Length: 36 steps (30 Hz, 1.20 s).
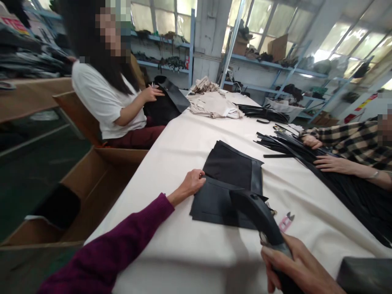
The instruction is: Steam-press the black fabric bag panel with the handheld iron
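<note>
Black panels (214, 202) lie stacked on the white-covered table (171, 171), with smooth, leather-like borders and a duller fabric area (228, 163) behind. At the left edge of the top panel, my left hand (192, 182) is closed, its fingertips pinching that edge. My right hand (294, 261) is wrapped round the handle of a black gun-shaped tool (260, 210) with a curved head. The tool's head hangs over the right part of the panels and hides some of them. Its exact kind does not show. Pink-handled snips (287, 221) lie on the cloth just right of the tool.
On the left, a person (101, 90) handles a black piece. Another person's hands (332, 163) rest on black strips (339, 192) at right. Beige cloth pieces (211, 104) lie farther back. An open cardboard box (101, 183) stands beside the table; a dark block (364, 273) sits lower right.
</note>
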{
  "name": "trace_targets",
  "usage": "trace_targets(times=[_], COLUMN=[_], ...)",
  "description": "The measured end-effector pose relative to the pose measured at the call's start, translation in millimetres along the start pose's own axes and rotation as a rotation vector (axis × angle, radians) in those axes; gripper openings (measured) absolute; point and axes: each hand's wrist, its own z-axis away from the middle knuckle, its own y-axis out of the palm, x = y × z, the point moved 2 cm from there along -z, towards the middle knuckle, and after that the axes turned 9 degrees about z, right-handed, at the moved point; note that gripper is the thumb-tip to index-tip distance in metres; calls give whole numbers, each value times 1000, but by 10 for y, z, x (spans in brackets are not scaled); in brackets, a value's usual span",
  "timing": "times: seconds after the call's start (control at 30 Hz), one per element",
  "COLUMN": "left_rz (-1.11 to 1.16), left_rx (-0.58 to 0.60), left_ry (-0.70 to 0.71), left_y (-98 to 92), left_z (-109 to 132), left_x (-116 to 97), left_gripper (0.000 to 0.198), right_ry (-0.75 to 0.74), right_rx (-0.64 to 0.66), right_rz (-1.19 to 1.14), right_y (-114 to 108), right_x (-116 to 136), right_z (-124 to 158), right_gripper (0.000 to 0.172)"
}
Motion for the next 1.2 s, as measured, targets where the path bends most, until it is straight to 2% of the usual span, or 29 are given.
trace_targets(times=[0.13,0.23,0.33,0.43,0.57,0.63,0.7,0.8,0.87,0.9,1.0,1.07,1.13,1.2], left_rz=[289,470,565,561,418,336,210,-206,-502,-591,-726,-755,-702,-614], left_rx=[95,153,182,200,121,36,1,136,287,356,507,528,549,595], left_ry=[-93,-158,-189,-185,-122,-55,69,431,666,728,763,735,702,670], left_y=[161,214,218,199,84,15,11,217,475,615,1002,1173,1251,1245], left_z=[123,184,223,220,230,323,502,874,1099,1175,1232,1163,1057,943], left_x=[42,36,29,64,92,42,-62,-283,-396,-430,-476,-488,-511,-555], left_gripper=[31,26,23,21,18,22,31,41,44,46,39,28,27,27], right_ry=[-105,-121,-127,-163,-166,-117,-73,-16,18,24,12,10,11,2], right_rx=[78,83,74,23,-115,-165,-196,-218,-227,-232,-237,-236,-235,-228], right_rz=[-55,-126,-152,-148,-90,-82,-89,-116,-129,-135,-148,-186,-215,-220], right_y=[189,294,349,263,-63,-216,-296,-261,-176,-131,-18,27,52,63], right_x=[101,154,221,281,241,146,26,-164,-289,-349,-526,-642,-747,-829], right_z=[-202,-348,-456,-471,-225,14,294,686,882,958,1125,1215,1302,1382], right_gripper=[28,21,23,27,33,34,34,36,35,35,36,37,38,39])
